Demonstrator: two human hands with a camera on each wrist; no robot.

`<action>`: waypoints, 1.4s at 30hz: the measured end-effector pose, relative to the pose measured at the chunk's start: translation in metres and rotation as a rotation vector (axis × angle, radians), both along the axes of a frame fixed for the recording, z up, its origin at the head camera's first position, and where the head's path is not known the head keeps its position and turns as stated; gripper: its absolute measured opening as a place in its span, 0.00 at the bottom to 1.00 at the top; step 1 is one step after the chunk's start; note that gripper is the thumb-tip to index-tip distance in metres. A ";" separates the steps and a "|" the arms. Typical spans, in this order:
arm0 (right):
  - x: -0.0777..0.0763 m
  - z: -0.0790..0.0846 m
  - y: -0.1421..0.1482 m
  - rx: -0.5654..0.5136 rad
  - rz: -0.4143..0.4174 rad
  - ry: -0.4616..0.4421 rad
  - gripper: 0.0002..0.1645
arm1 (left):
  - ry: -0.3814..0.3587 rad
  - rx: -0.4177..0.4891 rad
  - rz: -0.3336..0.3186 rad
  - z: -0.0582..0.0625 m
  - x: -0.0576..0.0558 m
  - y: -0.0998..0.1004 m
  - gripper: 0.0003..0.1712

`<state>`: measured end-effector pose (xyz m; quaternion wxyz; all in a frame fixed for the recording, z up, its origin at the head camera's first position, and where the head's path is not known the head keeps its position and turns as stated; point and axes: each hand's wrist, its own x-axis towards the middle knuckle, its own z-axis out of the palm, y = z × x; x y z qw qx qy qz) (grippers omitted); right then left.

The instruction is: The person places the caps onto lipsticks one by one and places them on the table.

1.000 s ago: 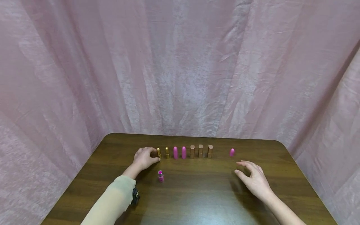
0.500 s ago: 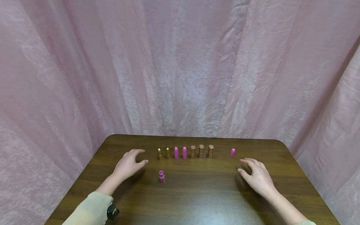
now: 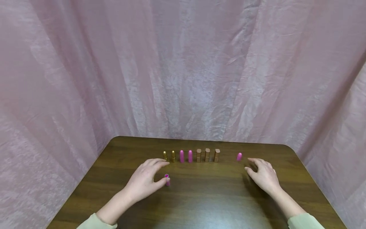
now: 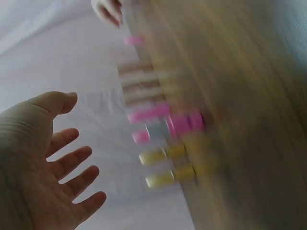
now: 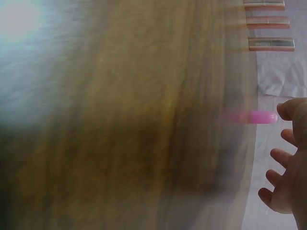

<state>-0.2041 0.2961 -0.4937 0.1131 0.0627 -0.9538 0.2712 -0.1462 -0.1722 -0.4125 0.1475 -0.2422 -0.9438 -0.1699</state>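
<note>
An uncapped pink lipstick (image 3: 168, 183) stands upright on the table, apart from a row of tubes. My left hand (image 3: 145, 179) reaches over beside it, its thumb overlapping the tube in the head view. In the left wrist view that hand's fingers (image 4: 72, 155) are spread, and a gap separates them from the pink lipstick (image 4: 187, 124) with its silver collar. My right hand (image 3: 264, 176) hovers at the right, fingers apart and holding nothing. Just left of its fingertips stands a short pink cap (image 3: 239, 156), which the right wrist view shows close to the thumb.
Behind stands a row: two gold tubes (image 3: 173, 156), two pink tubes (image 3: 186, 156) and three rose-gold square tubes (image 3: 207, 155). The brown wooden table (image 3: 200, 197) has its far edge against a pink curtain (image 3: 183, 70).
My left hand drew back left from the gold tube at the row's end, then came forward and right to the uncapped lipstick. My right hand shifted slightly toward the back.
</note>
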 end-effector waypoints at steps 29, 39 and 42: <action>-0.066 -0.016 -0.021 -0.014 -0.119 -0.130 0.28 | -0.024 -0.142 -0.262 -0.061 0.034 0.086 0.22; -0.050 -0.004 -0.024 -0.068 -0.074 -0.015 0.17 | 0.027 -0.027 -0.242 -0.052 0.037 0.067 0.23; -0.039 0.003 -0.027 -0.098 -0.026 0.018 0.17 | 0.055 0.034 -0.188 -0.043 0.035 0.052 0.25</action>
